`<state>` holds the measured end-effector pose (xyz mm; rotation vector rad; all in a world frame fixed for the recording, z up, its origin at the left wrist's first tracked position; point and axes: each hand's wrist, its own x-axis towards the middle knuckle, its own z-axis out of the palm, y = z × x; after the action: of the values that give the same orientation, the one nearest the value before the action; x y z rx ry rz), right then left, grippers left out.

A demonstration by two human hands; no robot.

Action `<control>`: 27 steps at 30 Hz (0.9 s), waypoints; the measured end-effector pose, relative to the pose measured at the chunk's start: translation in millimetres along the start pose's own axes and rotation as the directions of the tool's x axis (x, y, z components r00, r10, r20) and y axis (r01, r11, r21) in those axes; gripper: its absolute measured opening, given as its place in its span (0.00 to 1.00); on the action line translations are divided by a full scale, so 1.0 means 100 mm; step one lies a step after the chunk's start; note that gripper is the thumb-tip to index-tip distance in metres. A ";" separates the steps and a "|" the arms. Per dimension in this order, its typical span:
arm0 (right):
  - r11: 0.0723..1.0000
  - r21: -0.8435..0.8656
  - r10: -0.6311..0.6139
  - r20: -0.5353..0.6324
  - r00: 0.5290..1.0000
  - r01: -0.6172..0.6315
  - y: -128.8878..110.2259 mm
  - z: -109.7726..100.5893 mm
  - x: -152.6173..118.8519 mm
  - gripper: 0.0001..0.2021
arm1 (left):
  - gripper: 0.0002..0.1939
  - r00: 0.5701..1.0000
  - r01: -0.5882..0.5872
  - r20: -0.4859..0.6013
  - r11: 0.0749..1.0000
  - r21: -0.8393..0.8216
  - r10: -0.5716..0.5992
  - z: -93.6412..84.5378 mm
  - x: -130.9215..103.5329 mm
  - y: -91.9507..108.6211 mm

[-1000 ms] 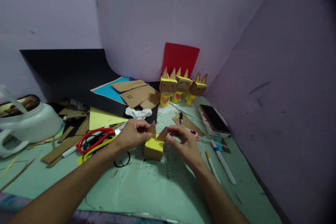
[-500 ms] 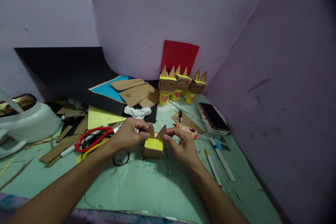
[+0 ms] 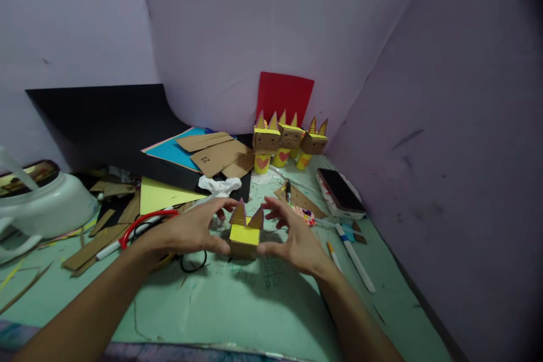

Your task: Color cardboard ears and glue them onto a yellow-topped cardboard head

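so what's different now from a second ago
The left hand and right hand have let go of the ears and opened, their thumbs dropping beside the box. The box stays on the table, and the figures behind look unchanged.

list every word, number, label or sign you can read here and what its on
"23": on a brown cardboard piece in the pile at the back
Green handwriting on the tabletop: too blurred to read
White-and-blue marker: any print is too small to read
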<state>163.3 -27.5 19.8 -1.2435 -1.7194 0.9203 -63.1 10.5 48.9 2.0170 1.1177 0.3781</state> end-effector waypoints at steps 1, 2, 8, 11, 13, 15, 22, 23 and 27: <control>0.999 -0.034 0.014 0.058 0.998 -0.012 0.00 0.02 -0.01 0.44 | 0.38 1.000 -0.003 0.025 1.000 -0.012 0.003 0.03 -0.02 0.00; 0.998 -0.064 0.029 0.101 0.994 -0.022 0.01 0.04 -0.02 0.46 | 0.38 0.999 -0.012 0.043 1.000 -0.029 0.014 0.06 -0.02 0.01; 0.968 0.215 0.126 0.033 0.991 -0.130 0.11 0.17 0.01 0.43 | 0.32 0.997 -0.066 0.017 0.950 -0.305 0.074 0.23 0.08 -0.04; 0.806 0.573 0.168 0.013 0.986 -0.145 0.12 0.17 0.04 0.37 | 0.31 0.993 -0.116 -0.058 0.862 -0.494 0.100 0.27 0.13 -0.08; 0.724 0.675 0.194 -0.004 0.981 -0.140 0.12 0.17 0.04 0.32 | 0.31 0.991 -0.135 -0.094 0.821 -0.555 0.099 0.31 0.16 -0.09; 0.686 0.715 0.205 -0.013 0.979 -0.134 0.11 0.18 0.04 0.28 | 0.32 0.989 -0.145 -0.120 0.784 -0.603 0.091 0.36 0.17 -0.10; 0.613 0.781 0.148 0.032 0.989 -0.117 0.12 0.24 0.06 0.25 | 0.31 0.977 -0.188 -0.200 0.747 -0.638 0.075 0.40 0.19 -0.12; 0.608 0.785 0.139 0.041 0.989 -0.118 0.11 0.25 0.06 0.24 | 0.31 0.977 -0.187 -0.197 0.749 -0.636 0.077 0.40 0.18 -0.13; 0.593 0.796 0.119 0.065 0.991 -0.124 0.03 0.24 0.04 0.21 | 0.30 0.973 -0.200 -0.215 0.767 -0.609 0.083 0.39 0.17 -0.11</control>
<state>141.6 -24.9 7.5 -0.7212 -0.9751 1.5542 -37.3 8.1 13.3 1.4797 0.7864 0.8999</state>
